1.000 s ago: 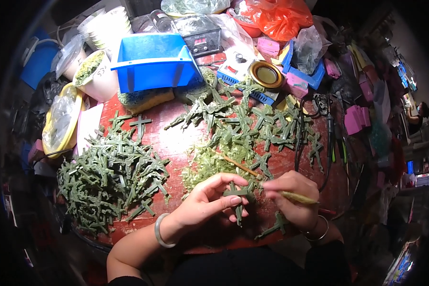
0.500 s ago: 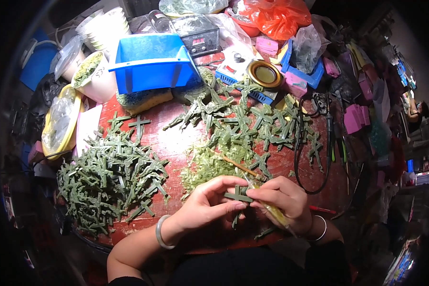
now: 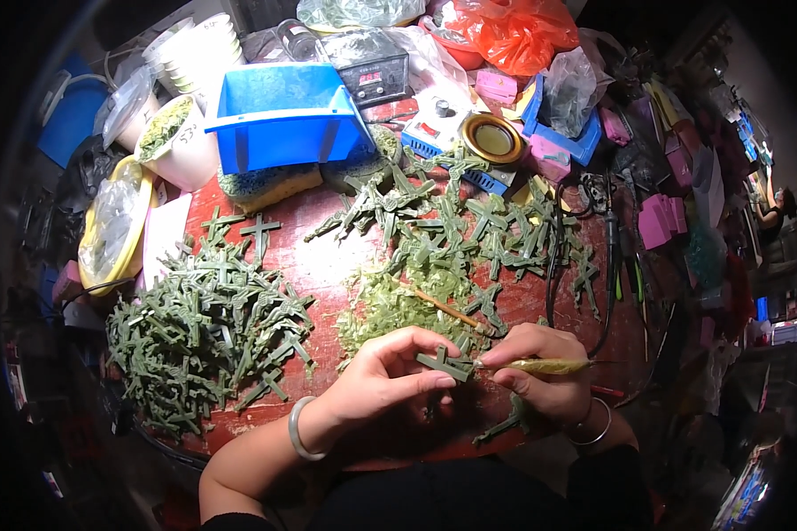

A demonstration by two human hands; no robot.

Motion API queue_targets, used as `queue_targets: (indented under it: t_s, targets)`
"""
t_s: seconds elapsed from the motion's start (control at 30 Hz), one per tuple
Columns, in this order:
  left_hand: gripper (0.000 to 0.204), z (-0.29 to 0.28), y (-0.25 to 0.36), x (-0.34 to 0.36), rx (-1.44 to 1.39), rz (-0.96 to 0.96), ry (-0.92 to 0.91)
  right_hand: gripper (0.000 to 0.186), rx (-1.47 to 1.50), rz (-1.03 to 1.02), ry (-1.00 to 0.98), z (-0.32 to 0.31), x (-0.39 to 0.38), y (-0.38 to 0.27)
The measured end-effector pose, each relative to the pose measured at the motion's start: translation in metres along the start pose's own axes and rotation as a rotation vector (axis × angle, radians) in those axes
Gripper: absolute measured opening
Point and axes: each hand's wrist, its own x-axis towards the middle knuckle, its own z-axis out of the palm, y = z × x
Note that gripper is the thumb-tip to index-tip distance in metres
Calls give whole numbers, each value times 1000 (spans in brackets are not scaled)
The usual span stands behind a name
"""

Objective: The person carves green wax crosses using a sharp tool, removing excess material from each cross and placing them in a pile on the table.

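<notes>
A small green wax-like cross (image 3: 441, 364) is pinched between the thumb and fingers of my left hand (image 3: 385, 376). My right hand (image 3: 540, 380) grips a slim tool with a yellow-wrapped handle (image 3: 553, 365), its front end against or very near the cross. Beyond my fingers are pale green shavings (image 3: 367, 305) with a thin wooden stick (image 3: 438, 303) across them. A loose green piece (image 3: 514, 416) lies under my right hand. At left is a large heap of green crosses (image 3: 204, 336); more lie scattered at the back middle (image 3: 452, 226).
Around the red table (image 3: 328, 252) stand a blue bin (image 3: 274, 142), white buckets (image 3: 173, 159), a yellow basin (image 3: 106, 270), electrical devices (image 3: 372, 75), a red bag (image 3: 518, 35), pink blocks (image 3: 655, 221) and cabled tools (image 3: 611, 248). Another person (image 3: 775, 212) is at far right.
My right hand has turned the yellow tool from a steep slant, seen half a second ago, to nearly horizontal. The cross in my left hand is tilted a little differently.
</notes>
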Motion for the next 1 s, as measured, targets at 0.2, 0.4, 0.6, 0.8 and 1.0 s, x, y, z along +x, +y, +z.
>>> queue_targets:
  t_s: [0.2, 0.4, 0.6, 0.8, 1.0]
  targets:
    - [30, 0, 1, 0, -5, -26, -23, 19, 8, -17, -11, 3, 1, 2]
    - [30, 0, 2, 0, 20, -28, -32, 19, -14, 10, -60, 1, 1, 1]
    - [32, 0, 2, -1, 11, 9, -59, 17, 88, 0, -18, -2, -2, 3]
    - [32, -1, 0, -2, -34, -8, -55, 16, 76, 33, -122, -4, 1, 0]
    - [33, -4, -2, -1, -44, 7, -66, 21, 673, 375, -6, 1, -12, 10]
